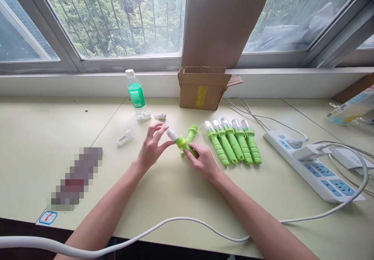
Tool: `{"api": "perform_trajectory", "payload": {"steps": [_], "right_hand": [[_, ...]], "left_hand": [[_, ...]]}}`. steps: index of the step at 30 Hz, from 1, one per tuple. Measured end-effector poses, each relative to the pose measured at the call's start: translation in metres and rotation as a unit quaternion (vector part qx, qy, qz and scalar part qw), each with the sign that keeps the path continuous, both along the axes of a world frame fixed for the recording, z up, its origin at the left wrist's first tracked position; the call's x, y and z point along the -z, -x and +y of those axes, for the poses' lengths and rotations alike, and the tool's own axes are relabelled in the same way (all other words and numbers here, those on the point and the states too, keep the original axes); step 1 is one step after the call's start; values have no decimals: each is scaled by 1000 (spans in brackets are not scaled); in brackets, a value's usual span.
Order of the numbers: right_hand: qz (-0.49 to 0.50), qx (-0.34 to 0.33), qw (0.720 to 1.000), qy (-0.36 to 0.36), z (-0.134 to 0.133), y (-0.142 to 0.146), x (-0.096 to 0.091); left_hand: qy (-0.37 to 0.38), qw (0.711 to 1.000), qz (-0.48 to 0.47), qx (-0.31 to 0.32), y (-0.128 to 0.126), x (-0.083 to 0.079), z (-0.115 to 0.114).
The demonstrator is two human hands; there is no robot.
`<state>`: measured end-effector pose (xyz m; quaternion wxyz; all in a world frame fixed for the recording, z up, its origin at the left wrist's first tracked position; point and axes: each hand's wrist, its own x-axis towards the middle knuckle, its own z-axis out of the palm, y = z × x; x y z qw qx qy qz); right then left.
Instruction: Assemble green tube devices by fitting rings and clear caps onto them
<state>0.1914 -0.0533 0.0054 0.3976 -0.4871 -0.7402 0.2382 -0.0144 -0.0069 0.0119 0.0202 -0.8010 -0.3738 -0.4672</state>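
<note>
My right hand [204,162] grips the green handle of a small tool [184,145] just above the table. My left hand [152,147] pinches the white tip [172,135] at the tool's front end with thumb and fingers. A second green handle [191,132] lies on the table just behind the held one. To the right, several finished green tools with clear caps [233,141] lie side by side in a row.
A clear cap [125,136] and a small white part [160,116] lie near a green-labelled water bottle [136,95]. An open cardboard box [201,86] stands by the window sill. A white power strip [314,166] lies at right; a white cable [181,221] crosses the front edge.
</note>
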Motion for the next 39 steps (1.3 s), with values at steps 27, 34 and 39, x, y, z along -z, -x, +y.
{"api": "perform_trajectory", "payload": {"steps": [27,34,39], "right_hand": [[-51,7,998,-35,0,-3,4],[-45,27,997,-59,1,-3,12],[-62,34,995,-68,0,-2,15]], "left_hand": [[42,997,-64,27,-13,-3,-10],[116,979,-168,27,-20,-1,-10],[276,893,-349,70,-25,-2,-11]]}}
